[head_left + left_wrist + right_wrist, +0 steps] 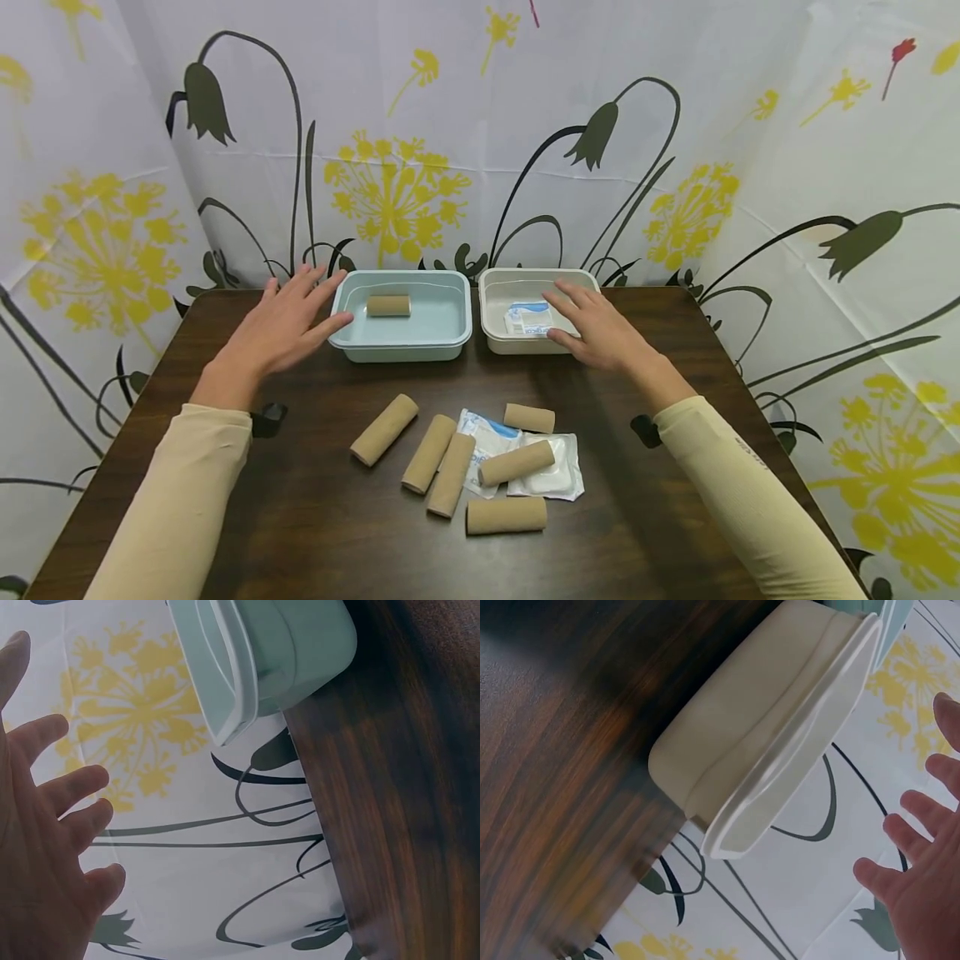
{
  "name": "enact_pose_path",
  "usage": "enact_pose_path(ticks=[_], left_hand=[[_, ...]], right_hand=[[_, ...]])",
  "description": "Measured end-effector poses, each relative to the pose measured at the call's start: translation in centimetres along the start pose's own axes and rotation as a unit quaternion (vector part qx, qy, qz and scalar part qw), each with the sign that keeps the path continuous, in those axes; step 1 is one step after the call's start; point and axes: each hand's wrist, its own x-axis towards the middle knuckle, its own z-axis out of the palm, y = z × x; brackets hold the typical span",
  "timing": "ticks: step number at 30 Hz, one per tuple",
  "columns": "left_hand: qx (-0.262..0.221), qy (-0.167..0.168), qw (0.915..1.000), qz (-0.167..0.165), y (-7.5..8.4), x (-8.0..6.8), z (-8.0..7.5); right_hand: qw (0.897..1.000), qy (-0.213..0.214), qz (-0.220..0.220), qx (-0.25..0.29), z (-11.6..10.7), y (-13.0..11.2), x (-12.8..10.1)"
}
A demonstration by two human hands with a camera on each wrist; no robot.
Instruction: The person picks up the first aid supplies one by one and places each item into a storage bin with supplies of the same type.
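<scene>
My left hand (281, 323) hovers by the left end of a light blue plastic tub (401, 353), fingers spread, holding nothing. Inside that tub lies one cardboard tube (388, 306). Over the right part of a cream plastic tub (517, 343) is my right hand (600, 323), its fingers extended and holding nothing. A white and blue packet (528, 318) lies in the cream tub, partly behind the right fingertips. In the wrist views both hands, the left (45, 847) and the right (922, 877), appear apart from the tubs.
Nearer on the dark wooden table (330, 533) lie several cardboard tubes (384, 430). One tube (517, 463) rests across two packets, a blue-printed one (483, 433) and a white one (566, 467). A flower-patterned curtain (450, 108) hangs behind the table.
</scene>
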Motion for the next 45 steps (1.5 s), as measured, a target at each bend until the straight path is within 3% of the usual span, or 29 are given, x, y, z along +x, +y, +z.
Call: enact_pose_path(ticks=[13,22,26,30,38,41,45], left_hand=[[-0.011,0.005,0.9999,-0.002,-0.4,-0.2,0.6],[-0.098,-0.011,0.9949,-0.021,-0.6,-0.4,1.5],[-0.173,0.004,0.9844,-0.033,-1.0,-0.5,2.5],[-0.264,0.025,0.9627,-0.053,-1.6,-0.8,3.9],[-0.326,0.036,0.9375,-0.117,-2.6,-1.2,7.3],[-0.332,0.043,0.9337,-0.126,-2.7,-1.3,8.5],[-0.323,0.056,0.9374,-0.116,-2.7,-1.2,9.8]], right_hand=[[0.998,-0.05,-0.023,0.006,0.4,-2.0,-0.5],[0.994,-0.086,-0.069,0.007,0.9,-5.6,-1.1],[0.99,-0.107,-0.096,0.005,1.6,-7.4,-1.8],[0.983,-0.138,-0.121,0.016,2.5,-8.9,-2.8],[0.97,-0.199,-0.14,0.018,4.2,-10.9,-4.8],[0.969,-0.21,-0.133,0.02,4.9,-11.0,-5.3],[0.968,-0.219,-0.123,0.027,5.6,-11.0,-5.7]])
